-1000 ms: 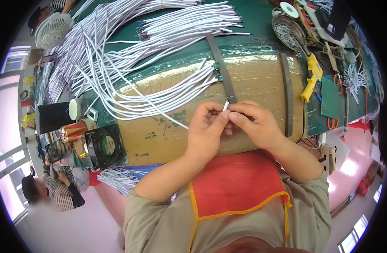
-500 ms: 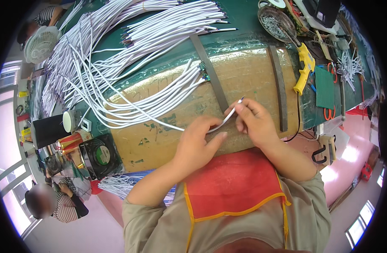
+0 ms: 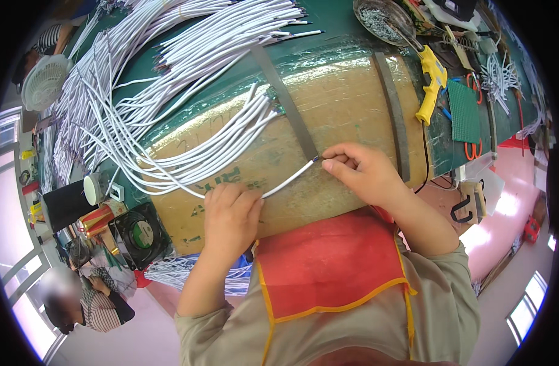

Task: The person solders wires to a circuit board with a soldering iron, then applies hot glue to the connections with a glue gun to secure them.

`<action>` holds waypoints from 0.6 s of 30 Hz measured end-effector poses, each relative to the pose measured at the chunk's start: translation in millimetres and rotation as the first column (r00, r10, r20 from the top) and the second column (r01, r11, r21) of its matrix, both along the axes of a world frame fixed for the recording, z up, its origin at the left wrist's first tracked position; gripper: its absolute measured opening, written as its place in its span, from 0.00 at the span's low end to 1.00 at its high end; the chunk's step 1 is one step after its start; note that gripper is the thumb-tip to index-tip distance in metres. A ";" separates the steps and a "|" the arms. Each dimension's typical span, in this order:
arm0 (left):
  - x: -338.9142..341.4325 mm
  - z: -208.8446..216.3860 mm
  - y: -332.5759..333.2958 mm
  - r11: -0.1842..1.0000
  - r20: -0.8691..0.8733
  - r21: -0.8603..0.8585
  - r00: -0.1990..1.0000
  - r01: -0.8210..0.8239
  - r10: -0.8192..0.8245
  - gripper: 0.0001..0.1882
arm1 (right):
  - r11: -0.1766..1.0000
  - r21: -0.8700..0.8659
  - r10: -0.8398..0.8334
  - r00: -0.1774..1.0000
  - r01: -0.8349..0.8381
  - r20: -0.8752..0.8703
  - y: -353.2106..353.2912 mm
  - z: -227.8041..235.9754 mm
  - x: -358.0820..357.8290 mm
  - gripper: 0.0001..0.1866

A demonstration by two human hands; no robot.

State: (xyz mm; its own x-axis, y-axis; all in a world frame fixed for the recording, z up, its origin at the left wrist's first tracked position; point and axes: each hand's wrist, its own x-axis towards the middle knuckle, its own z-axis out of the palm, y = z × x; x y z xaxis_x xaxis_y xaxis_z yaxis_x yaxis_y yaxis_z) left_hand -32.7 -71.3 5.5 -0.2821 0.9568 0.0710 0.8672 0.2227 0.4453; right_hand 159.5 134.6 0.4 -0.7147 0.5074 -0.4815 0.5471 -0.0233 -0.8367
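A white cable [image 3: 288,179] lies stretched over the brown cardboard-covered bench top [image 3: 346,104]. My left hand [image 3: 231,216] is closed on its lower part. My right hand [image 3: 359,171] pinches its stripped end between thumb and forefinger, just beside a dark flat strip [image 3: 288,104] taped across the cardboard. A bundle of several more white cables [image 3: 188,158] curves across the cardboard to the left of my hands.
A big heap of white cables [image 3: 170,55] covers the green mat behind. A yellow glue gun [image 3: 430,82], a second dark strip [image 3: 392,113], a green mesh pad [image 3: 463,110] and a metal dish [image 3: 383,18] are at right. A small fan [image 3: 138,235] and black cylinder [image 3: 66,204] stand left. Another person [image 3: 84,299] sits lower left.
My hands, close together a second ago, have drawn apart. The left slid down along the white cable while the right kept its end, so the cable now lies stretched between them.
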 end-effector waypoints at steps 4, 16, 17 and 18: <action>-0.1 0.5 2.7 0.999 0.064 -0.045 0.998 0.012 -0.009 0.12 | 0.991 0.131 0.013 0.999 -0.008 -0.043 -1.2 -1.3 -4.5 0.15; -41.5 -7.4 87.6 0.968 0.018 0.242 0.998 -0.064 0.061 0.11 | 0.929 0.363 0.097 0.995 -0.079 -0.031 -7.1 -2.5 -1.8 0.14; -55.9 -12.0 100.5 0.947 -0.012 0.309 0.995 -0.087 0.096 0.10 | 0.929 0.347 0.133 0.991 -0.129 0.014 -9.1 -2.8 -1.6 0.13; -70.0 -13.4 115.6 0.929 -0.059 0.362 0.993 -0.076 0.104 0.11 | 0.928 0.349 0.131 0.991 -0.128 0.013 -10.3 -1.9 -2.0 0.13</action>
